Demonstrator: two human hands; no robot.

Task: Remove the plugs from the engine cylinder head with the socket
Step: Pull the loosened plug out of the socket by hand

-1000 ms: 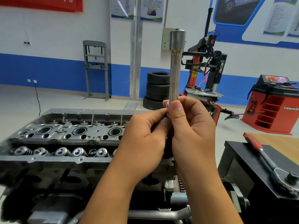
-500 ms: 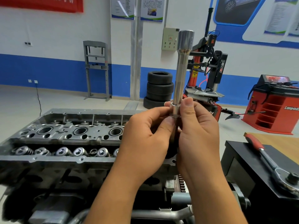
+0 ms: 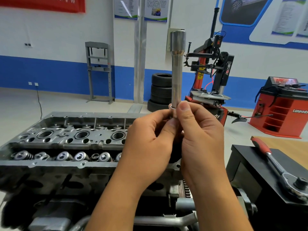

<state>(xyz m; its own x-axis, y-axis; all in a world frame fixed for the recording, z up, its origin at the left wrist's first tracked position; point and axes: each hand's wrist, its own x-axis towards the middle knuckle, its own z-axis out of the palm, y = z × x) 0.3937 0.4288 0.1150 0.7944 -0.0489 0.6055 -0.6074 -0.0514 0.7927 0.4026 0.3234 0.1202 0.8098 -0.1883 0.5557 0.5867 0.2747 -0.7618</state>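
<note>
A long silver socket [image 3: 177,69] stands upright in front of me, its wide end on top. My left hand [image 3: 150,144] and my right hand [image 3: 201,140] both pinch its lower end, where a small metal piece [image 3: 171,108] shows at the fingertips; what it is I cannot tell. Below and to the left lies the grey engine cylinder head [image 3: 70,140], with round plug wells along its top and a row of valve springs in front. The hands hide its right end.
A red-handled ratchet [image 3: 276,165] lies on a black box [image 3: 250,177] at the right. Behind stand stacked tyres [image 3: 160,92], a tyre changer [image 3: 211,75], a red balancer [image 3: 281,112] and a grey press frame [image 3: 98,72].
The socket and both hands have shifted slightly, with the socket top swaying right and back toward upright. Both hands keep their hold on its lower end.
</note>
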